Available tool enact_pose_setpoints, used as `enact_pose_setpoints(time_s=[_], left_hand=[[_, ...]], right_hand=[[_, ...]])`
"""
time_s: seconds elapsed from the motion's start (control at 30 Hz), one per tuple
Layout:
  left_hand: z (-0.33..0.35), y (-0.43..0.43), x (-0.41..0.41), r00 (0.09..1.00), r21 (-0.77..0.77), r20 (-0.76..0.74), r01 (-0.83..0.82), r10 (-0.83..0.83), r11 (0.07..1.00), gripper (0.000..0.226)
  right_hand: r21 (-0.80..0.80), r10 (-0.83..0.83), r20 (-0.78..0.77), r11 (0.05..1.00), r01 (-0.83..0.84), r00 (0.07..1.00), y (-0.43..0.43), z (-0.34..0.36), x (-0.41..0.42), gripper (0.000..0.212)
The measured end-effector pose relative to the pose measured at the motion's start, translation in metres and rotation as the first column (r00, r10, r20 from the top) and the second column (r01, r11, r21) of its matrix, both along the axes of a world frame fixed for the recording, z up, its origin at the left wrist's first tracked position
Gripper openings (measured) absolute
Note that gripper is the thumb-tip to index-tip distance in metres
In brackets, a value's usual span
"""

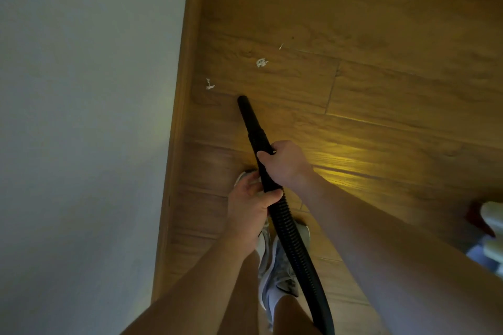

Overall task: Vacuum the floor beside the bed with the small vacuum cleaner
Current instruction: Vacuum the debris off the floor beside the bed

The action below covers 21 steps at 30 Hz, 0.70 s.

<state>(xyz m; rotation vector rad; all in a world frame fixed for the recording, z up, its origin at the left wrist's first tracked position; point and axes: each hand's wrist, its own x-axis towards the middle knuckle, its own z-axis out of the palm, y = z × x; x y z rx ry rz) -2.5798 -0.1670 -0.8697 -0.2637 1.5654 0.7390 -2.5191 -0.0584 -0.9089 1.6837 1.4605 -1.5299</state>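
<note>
A black vacuum nozzle (pixel 249 114) points down at the wooden floor (pixel 381 76), its tip close to the baseboard. Its ribbed black hose (pixel 292 236) runs back toward me and off the bottom edge. My right hand (pixel 285 163) grips the tube just behind the nozzle. My left hand (pixel 249 209) grips it lower down, where the ribbed hose begins. Two white scraps of litter lie ahead of the tip: one (pixel 209 84) near the baseboard, another (pixel 261 62) farther out. A thin white sliver (pixel 281 46) lies beyond them. The vacuum's body is out of view.
A white wall (pixel 81 117) fills the left side, edged by a wooden baseboard (pixel 179 117). My feet in grey sneakers (pixel 280 272) stand under the hose. Red and white objects (pixel 487 226) sit at the right edge, blurred. A patch of yellow light falls on the floor.
</note>
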Motion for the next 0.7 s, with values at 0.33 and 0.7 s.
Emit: enact_pose_setpoints(time_s=[0.33,0.7], left_hand=[[0.005,0.013,-0.032,0.993,0.042,-0.007,-0.117,0.117,0.992,0.039],[0.004,0.048,-0.042,0.987,0.061,-0.018,-0.16,0.161,0.985,0.038]], right_hand=[[0.017,0.156,-0.002,0.988,-0.156,0.988,0.013,-0.004,-0.044,0.031],[0.108,0.249,0.027,0.962,-0.251,0.968,0.052,-0.008,-0.062,0.034]])
